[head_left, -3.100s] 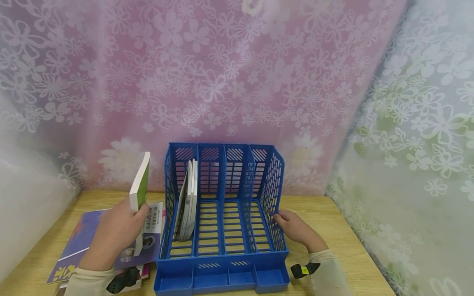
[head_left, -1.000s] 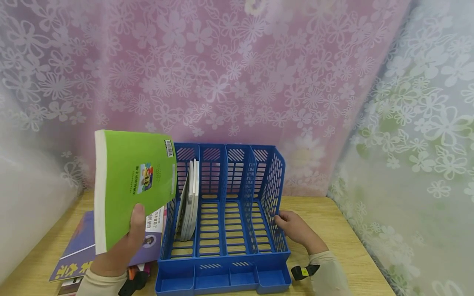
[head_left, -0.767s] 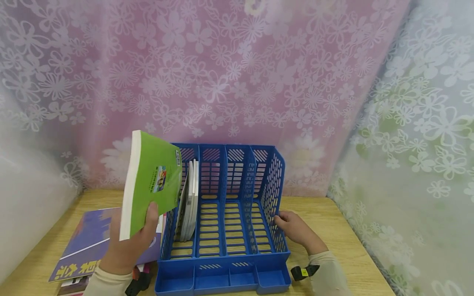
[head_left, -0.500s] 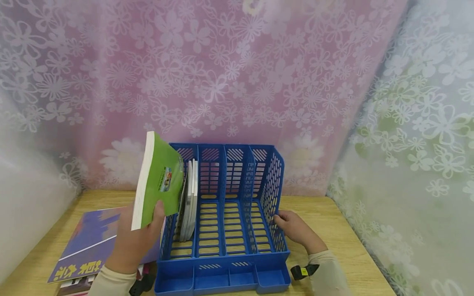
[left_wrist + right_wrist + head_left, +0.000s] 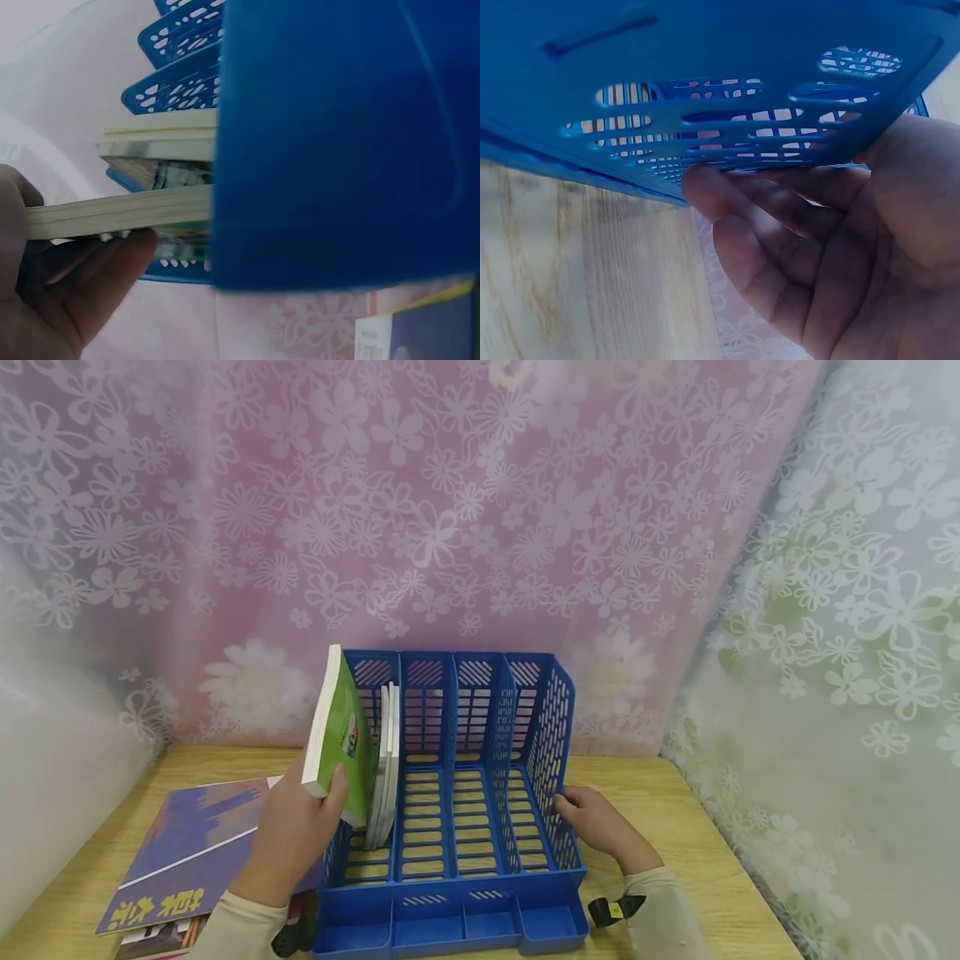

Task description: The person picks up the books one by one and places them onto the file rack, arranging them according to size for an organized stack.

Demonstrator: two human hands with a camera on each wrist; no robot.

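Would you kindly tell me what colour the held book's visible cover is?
The book's cover is green with a small multicoloured picture, best seen in the head view.

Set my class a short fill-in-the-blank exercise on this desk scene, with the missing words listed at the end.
1. The left hand holds a book whose visible cover is mostly ____.
2. Dividers split the blue rack into ____ tall compartments.
3. The slim books standing in the rack are in its ____ compartment, as the head view shows it.
4. The right hand holds the rack at its ____ side.

Missing words: green; four; leftmost; right.
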